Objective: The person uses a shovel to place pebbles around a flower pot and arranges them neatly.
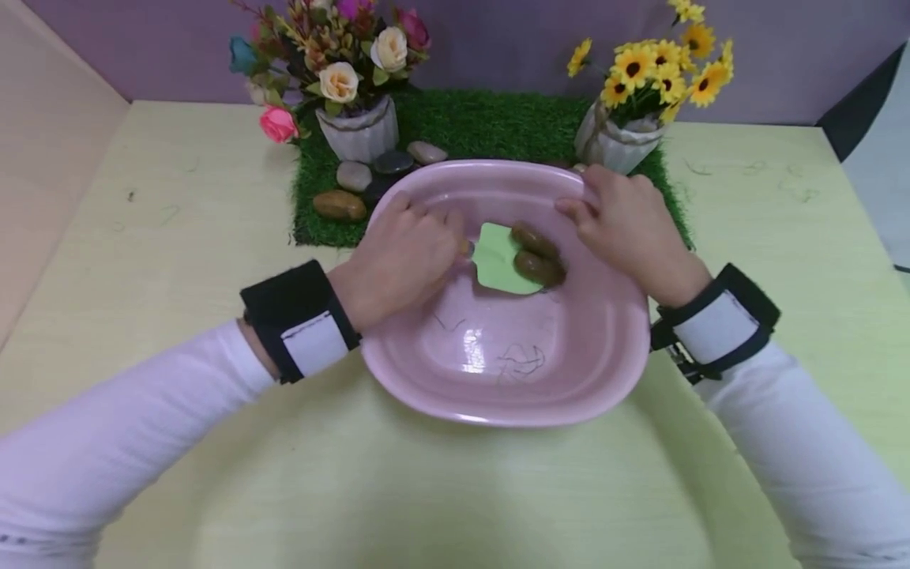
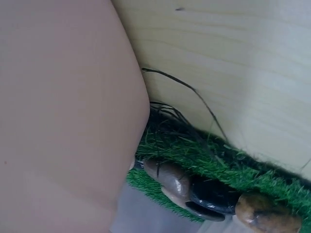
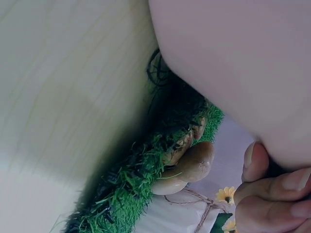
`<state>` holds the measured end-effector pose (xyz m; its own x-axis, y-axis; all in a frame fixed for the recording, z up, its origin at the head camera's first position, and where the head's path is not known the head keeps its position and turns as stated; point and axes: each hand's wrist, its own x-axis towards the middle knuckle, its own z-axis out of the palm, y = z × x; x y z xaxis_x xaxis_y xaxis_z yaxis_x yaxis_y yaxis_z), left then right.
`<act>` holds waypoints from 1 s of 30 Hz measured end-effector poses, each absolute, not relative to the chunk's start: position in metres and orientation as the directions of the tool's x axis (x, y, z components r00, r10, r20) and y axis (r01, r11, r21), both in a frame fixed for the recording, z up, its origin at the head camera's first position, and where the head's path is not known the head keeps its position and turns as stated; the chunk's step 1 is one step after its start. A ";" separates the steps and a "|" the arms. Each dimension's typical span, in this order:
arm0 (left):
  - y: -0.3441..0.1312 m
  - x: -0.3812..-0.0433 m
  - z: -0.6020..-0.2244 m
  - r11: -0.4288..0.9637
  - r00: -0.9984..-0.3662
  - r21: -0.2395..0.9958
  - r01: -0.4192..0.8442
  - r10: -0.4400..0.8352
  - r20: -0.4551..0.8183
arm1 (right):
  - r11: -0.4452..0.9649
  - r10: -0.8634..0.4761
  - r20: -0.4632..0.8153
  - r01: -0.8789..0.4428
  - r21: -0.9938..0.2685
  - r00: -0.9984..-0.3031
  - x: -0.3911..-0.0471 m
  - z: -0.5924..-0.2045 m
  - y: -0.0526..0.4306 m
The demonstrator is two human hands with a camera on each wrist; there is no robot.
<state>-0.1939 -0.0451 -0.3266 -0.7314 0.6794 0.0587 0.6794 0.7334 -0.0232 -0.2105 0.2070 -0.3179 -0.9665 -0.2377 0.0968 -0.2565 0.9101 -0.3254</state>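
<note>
A pink basin [image 1: 455,412] stands in the middle of the head view, its back part overlapping the grass mat. My left hand [image 1: 408,257] reaches over its left rim and grips the handle of a small shovel with a flat light-green blade [image 1: 494,265]; most of the handle is hidden in the fingers. Two brown stones [image 1: 540,269] lie against the blade's right part. My right hand [image 1: 629,225] holds the basin's back right rim, thumb on the inner side. In the right wrist view its curled fingers [image 3: 272,199] show beside the basin's outer wall [image 3: 228,53].
Behind the basin lies a green grass mat [image 1: 490,118] with a pot of mixed flowers [image 1: 359,130] and a pot of yellow flowers [image 1: 618,142]. Several stones [image 1: 340,205] sit at the mat's left. Dark thin strands [image 1: 522,361] lie in the basin, others on the pale table [image 1: 178,182].
</note>
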 end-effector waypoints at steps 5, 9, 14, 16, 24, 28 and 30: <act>-0.047 -0.195 -0.326 0.686 -0.686 -0.008 0.727 0.727 0.011 | 0.910 -0.240 0.102 -0.260 -0.324 -0.965 -0.210 -0.318 0.207; -0.048 -0.196 -0.324 0.681 -0.680 0.012 0.732 0.731 -0.054 | 0.908 -0.243 0.103 -0.264 -0.325 -0.964 -0.210 -0.318 0.207; -0.048 -0.196 -0.323 0.688 -0.678 0.075 0.722 0.725 -0.119 | 0.909 -0.242 0.103 -0.262 -0.325 -0.965 -0.210 -0.318 0.207; -0.048 -0.197 -0.323 0.682 -0.671 0.085 0.726 0.730 -0.130 | 0.910 -0.239 0.103 -0.260 -0.322 -0.966 -0.210 -0.318 0.207; -0.048 -0.198 -0.324 0.652 -0.614 0.180 0.736 0.756 -0.226 | 0.912 -0.237 0.114 -0.262 -0.315 -0.965 -0.211 -0.319 0.206; -0.048 -0.200 -0.325 0.627 -0.601 0.251 0.737 0.779 -0.181 | 0.911 -0.239 0.115 -0.264 -0.317 -0.964 -0.211 -0.319 0.205; -0.049 -0.201 -0.326 0.598 -0.588 0.295 0.746 0.798 -0.132 | 0.911 -0.237 0.115 -0.261 -0.318 -0.965 -0.211 -0.318 0.205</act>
